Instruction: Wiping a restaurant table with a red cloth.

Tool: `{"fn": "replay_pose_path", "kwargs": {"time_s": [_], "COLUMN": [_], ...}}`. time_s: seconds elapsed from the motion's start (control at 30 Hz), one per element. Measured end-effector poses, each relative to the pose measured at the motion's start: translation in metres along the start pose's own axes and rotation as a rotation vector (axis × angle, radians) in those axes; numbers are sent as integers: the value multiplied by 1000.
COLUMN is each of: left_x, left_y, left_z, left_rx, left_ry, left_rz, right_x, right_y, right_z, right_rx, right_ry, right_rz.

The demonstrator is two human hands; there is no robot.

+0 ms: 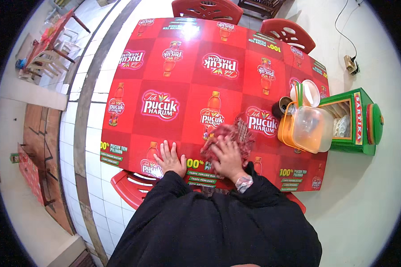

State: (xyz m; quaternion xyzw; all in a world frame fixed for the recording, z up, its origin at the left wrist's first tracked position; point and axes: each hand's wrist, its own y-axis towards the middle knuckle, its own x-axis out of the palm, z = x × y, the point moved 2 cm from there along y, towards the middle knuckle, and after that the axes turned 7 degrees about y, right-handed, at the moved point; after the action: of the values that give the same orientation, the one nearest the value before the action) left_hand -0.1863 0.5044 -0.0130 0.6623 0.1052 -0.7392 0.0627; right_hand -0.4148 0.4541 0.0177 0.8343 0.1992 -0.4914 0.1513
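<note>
My left hand lies flat on the red printed tablecloth near the table's front edge, fingers spread, holding nothing. To its right, my right hand presses down on a crumpled reddish patterned cloth. The cloth spreads out past my fingertips and to the right of the hand; part of it is hidden under the palm. My fingers rest over the cloth rather than visibly closing round it.
At the table's right stand an orange container with a clear plastic box, a dark cup with straws beside it, and a green snack case. Red plastic chairs surround the table. A power socket is on the pale surface at the right.
</note>
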Motion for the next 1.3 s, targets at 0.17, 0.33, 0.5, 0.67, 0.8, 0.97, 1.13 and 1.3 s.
{"fn": "replay_pose_path", "kwargs": {"time_s": [0.17,0.33,0.5,0.67,0.8,0.97,1.13,1.3], "left_x": [1,6,7,8,6,3,5,-1], "left_y": [2,0,1,1,2,1,0,-1], "left_z": [0,-5,-2,-5,-2,-2,-2,-2], "left_rx": [3,-17,-7,-10,-6,9,-17,-1], "left_ry": [10,11,-7,-21,-17,-5,9,10], "left_rz": [-13,-23,-31,-56,-71,-26,-22,-29], "right_x": [-18,-38,-55,-44,0,65,83,48], "right_y": [68,156,235,309,344,301,203,128], "right_z": [63,135,188,151,61,-77,-109,-55], "right_rx": [211,375,597,591,206,-242,-484,-366], "right_ry": [-129,-282,-391,-346,-270,-36,186,156], "right_rz": [235,439,520,456,390,182,25,48]}}
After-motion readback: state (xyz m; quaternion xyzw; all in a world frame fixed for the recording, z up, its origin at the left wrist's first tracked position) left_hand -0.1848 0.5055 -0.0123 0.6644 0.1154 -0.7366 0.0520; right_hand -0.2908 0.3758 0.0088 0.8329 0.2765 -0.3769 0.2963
